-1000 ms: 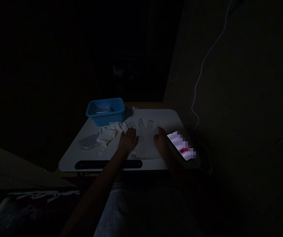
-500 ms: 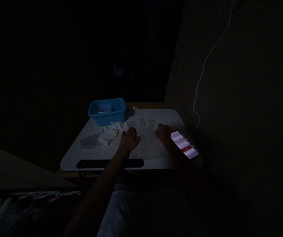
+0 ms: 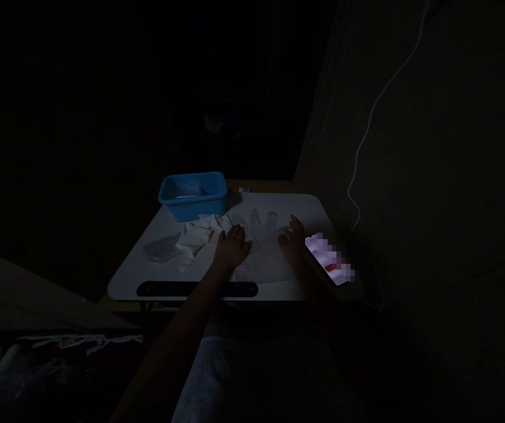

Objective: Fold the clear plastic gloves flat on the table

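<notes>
A thin see-through plastic glove [image 3: 270, 261] lies spread on the white table [image 3: 133, 273], its finger parts pointing away from me. My left hand [image 3: 233, 247] rests flat along its left side, fingers stretched out. At the glove's right side is my right hand [image 3: 293, 238], its fingers apart and slightly bent, with nothing visible in them; in the dark I cannot tell whether it touches the plastic. Just left of my left hand lies a crumpled white cloth-like piece [image 3: 194, 236] with a yellowish edge. A clear plastic bag or sheet [image 3: 161, 248] lies beside it.
A blue plastic basin [image 3: 197, 207] stands at the table's back left, with something pale inside. A lit phone [image 3: 326, 258] lies by the right edge. A black slotted strip [image 3: 168, 289] runs along the front edge. A white cable [image 3: 369, 123] hangs down the right wall.
My right hand has uncurled, its fingers now spreading up and apart. The left hand stays flat in nearly the same place. The view has shifted slightly.
</notes>
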`<action>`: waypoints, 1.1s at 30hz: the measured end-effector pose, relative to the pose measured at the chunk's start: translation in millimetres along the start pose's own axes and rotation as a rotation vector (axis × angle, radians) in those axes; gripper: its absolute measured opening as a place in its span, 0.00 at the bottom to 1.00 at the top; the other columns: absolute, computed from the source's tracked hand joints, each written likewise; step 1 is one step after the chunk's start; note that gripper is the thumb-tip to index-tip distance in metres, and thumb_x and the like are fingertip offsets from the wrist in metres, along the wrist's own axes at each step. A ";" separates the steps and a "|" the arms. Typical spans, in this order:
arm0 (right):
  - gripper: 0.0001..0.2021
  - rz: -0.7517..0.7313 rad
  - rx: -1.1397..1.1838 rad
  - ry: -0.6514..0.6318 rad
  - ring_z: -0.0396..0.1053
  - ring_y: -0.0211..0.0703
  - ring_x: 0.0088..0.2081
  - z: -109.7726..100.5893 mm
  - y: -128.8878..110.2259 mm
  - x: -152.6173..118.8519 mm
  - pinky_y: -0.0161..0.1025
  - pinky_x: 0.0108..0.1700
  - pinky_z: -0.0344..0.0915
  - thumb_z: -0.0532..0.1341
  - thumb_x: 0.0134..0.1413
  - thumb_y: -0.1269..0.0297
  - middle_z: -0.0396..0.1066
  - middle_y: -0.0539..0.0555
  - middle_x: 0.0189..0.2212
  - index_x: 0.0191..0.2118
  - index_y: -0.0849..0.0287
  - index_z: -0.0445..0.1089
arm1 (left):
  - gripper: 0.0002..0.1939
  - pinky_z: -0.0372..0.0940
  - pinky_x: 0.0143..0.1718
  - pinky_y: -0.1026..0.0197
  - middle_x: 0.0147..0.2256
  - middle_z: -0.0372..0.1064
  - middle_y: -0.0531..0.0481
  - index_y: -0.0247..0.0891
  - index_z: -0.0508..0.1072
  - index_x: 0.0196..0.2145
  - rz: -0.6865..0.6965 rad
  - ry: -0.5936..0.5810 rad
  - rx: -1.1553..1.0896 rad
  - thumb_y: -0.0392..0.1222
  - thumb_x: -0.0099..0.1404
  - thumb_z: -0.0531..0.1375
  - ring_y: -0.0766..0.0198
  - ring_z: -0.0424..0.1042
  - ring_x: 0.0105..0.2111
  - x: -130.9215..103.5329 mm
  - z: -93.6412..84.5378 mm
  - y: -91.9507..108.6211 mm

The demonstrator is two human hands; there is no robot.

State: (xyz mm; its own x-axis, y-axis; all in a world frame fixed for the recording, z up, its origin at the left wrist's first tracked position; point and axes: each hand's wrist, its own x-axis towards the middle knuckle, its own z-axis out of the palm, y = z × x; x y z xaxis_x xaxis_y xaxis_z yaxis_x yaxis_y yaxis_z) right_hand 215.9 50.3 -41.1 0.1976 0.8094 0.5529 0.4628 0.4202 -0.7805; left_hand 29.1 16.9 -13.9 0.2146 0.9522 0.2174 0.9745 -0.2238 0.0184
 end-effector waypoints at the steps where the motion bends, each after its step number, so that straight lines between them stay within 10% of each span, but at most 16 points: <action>1: 0.36 0.013 -0.016 -0.005 0.59 0.45 0.52 -0.2 -0.6 -0.6 0.43 0.45 0.68 0.52 0.38 0.76 0.52 0.59 0.53 0.57 0.53 0.48 | 0.29 0.49 0.56 0.46 0.60 0.50 0.38 0.30 0.55 0.58 0.000 -0.003 -0.004 0.49 0.65 0.39 0.54 0.49 0.60 -0.1 -0.4 0.2; 9: 0.43 -0.008 -0.133 -0.073 0.41 0.53 0.62 -0.9 -11.8 -2.9 0.49 0.50 0.64 0.54 0.40 0.76 0.37 0.64 0.62 0.62 0.55 0.34 | 0.28 0.48 0.56 0.45 0.59 0.50 0.37 0.30 0.56 0.57 0.006 -0.009 -0.020 0.48 0.65 0.40 0.54 0.49 0.60 -1.5 -5.8 1.8; 14: 0.45 0.029 -0.031 -0.158 0.47 0.49 0.61 2.1 -7.9 -1.7 0.43 0.45 0.68 0.53 0.43 0.76 0.31 0.64 0.63 0.62 0.51 0.23 | 0.28 0.48 0.56 0.45 0.59 0.50 0.37 0.30 0.55 0.57 0.006 -0.015 -0.010 0.48 0.65 0.41 0.54 0.49 0.60 -1.8 -5.5 2.3; 23: 0.36 0.027 0.035 -0.295 0.63 0.43 0.52 -1.5 -21.4 -2.5 0.40 0.43 0.68 0.51 0.45 0.76 0.59 0.64 0.54 0.62 0.60 0.38 | 0.28 0.48 0.56 0.46 0.60 0.50 0.38 0.31 0.55 0.58 0.000 -0.011 -0.022 0.49 0.66 0.39 0.55 0.49 0.60 -2.3 -5.7 2.3; 33: 0.31 -0.023 -0.104 -0.350 0.69 0.41 0.44 -3.5 -23.4 -4.8 0.39 0.44 0.67 0.52 0.46 0.76 0.68 0.58 0.47 0.59 0.58 0.49 | 0.25 0.49 0.55 0.46 0.60 0.50 0.44 0.38 0.55 0.58 0.100 0.054 -0.051 0.47 0.66 0.39 0.57 0.49 0.60 -3.9 -7.6 2.5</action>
State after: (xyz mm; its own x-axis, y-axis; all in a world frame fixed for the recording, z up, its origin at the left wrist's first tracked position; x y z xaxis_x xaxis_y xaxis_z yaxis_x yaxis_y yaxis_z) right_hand 207.1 35.2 -24.4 -0.1128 0.8992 0.4227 0.5524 0.4104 -0.7256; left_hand 30.1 11.1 -7.2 0.3055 0.9122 0.2731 0.9434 -0.3288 0.0429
